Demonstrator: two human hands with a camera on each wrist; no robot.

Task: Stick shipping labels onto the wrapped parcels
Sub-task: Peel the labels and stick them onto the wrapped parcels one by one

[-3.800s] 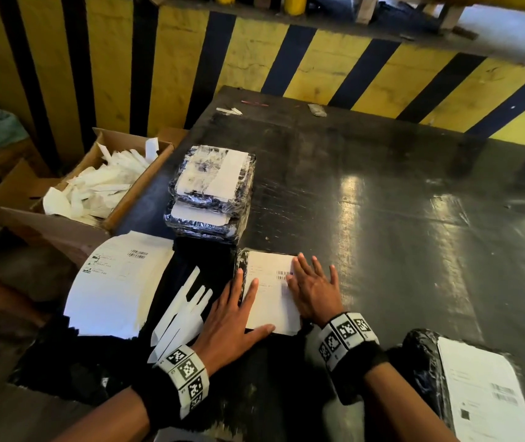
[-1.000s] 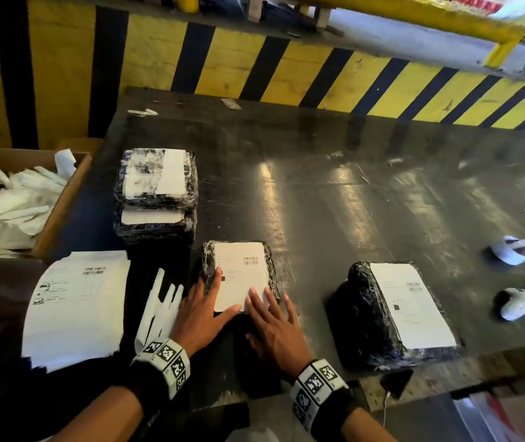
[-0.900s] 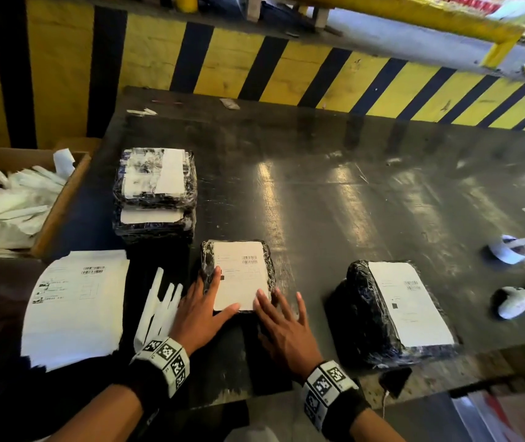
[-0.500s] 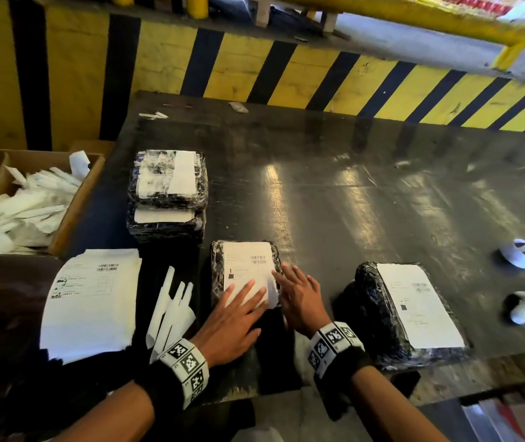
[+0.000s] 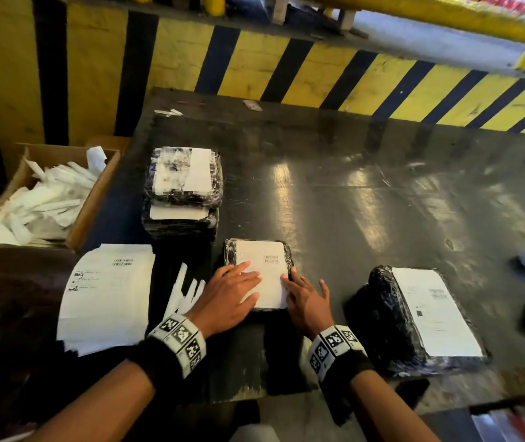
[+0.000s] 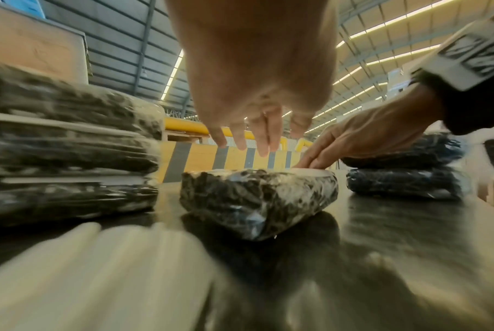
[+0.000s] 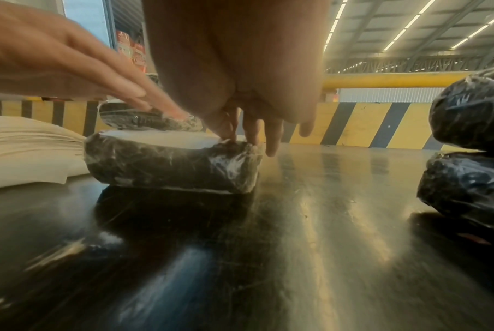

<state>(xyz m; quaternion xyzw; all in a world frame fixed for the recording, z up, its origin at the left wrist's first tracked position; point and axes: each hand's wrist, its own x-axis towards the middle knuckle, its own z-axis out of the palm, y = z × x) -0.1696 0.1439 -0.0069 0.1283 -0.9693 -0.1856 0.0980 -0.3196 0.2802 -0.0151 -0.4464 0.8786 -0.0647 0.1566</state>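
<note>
parcel (image 5: pixel 256 275): flat on desk (image 5: pixel 366 202), under both hands
left hand (image 5: pixel 227 296): fingers straight, pressing label (image 5: pixel 266 272)
right hand (image 5: pixel 307 301): fingers straight, at parcel's right edge

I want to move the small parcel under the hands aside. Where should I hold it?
Probably by its two long sides, from above: the parcel lies flat, its label faces up, and both sides look free.

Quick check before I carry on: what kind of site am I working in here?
Most likely a warehouse packing or dispatch area: a yellow-and-black hazard-striped barrier behind the table, stacked wrapped parcels, and a high corrugated roof with strip lighting.
</note>
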